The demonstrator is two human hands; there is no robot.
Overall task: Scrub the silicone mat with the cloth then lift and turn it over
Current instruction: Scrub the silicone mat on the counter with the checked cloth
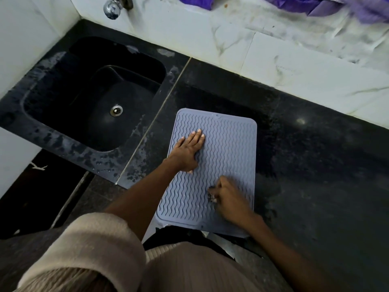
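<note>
A grey-blue silicone mat (229, 148) with wavy ridges lies flat on the black counter (315, 165), its near edge hanging over the counter's front. My left hand (188, 151) presses flat on the mat's upper left part, fingers straight. Lower on the mat, my right hand (228, 198) has its fingers curled round a small dark cloth (211, 196), of which only a scrap shows at the fingertips. The right hand looks slightly blurred.
A black sink (63, 98) with a metal drain (116, 110) is set into the counter to the left. A chrome tap (113, 7) sticks out of the white marble wall. Purple cloth (336, 5) hangs at the top right.
</note>
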